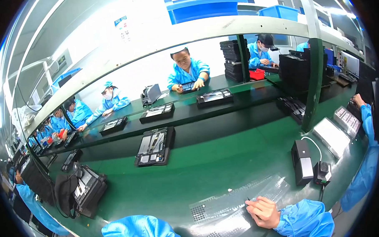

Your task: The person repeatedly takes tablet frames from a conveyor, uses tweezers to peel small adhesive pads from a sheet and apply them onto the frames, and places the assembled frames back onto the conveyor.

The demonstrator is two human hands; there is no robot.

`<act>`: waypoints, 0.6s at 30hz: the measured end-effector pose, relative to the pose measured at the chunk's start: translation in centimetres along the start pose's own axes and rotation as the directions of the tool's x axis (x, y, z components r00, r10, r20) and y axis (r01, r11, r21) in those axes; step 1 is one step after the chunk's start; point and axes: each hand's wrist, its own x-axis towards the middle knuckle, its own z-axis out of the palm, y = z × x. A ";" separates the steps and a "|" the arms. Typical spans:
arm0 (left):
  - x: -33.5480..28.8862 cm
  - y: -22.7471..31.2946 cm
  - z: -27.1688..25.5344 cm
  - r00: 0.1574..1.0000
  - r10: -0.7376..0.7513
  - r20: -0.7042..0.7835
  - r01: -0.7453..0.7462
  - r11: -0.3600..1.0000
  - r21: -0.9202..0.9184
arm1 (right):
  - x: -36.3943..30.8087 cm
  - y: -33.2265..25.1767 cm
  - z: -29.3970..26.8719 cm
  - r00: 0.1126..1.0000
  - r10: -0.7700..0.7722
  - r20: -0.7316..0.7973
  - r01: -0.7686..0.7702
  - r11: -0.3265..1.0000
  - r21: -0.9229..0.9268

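My right hand (263,212) is closed in a pinch over clear plastic sheets (226,203) on the green bench. A small dark tip shows at its fingertips, too small to name. Rows of little black squares (198,213) sit at the left end of one sheet, and a white patch lies nearer to me. Of my left arm only the blue sleeve (135,231) shows at the lower edge; the left hand is out of sight.
Opened flat devices in black trays (155,147) sit on the green bench. A bag and tray (87,189) stand left; a black-and-grey box (301,162), a small black device (323,172) and white sheets (332,136) lie right. A green post (314,85) rises there. Co-workers sit across and alongside.
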 end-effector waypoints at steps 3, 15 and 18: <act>0.0 0.6 0.3 0.999 -0.041 0.014 0.042 0.991 -0.128 | 0.3 0.0 0.0 1.000 0.014 -0.009 -0.015 1.000 -0.008; 1.0 3.4 1.3 0.981 -0.166 0.099 0.192 0.780 -0.596 | 0.2 0.1 0.0 0.995 0.077 -0.064 -0.073 0.995 0.066; 1.2 4.3 1.8 0.973 -0.196 0.121 0.224 0.682 -0.697 | 0.2 -0.1 0.0 0.992 0.106 -0.069 -0.100 0.992 0.078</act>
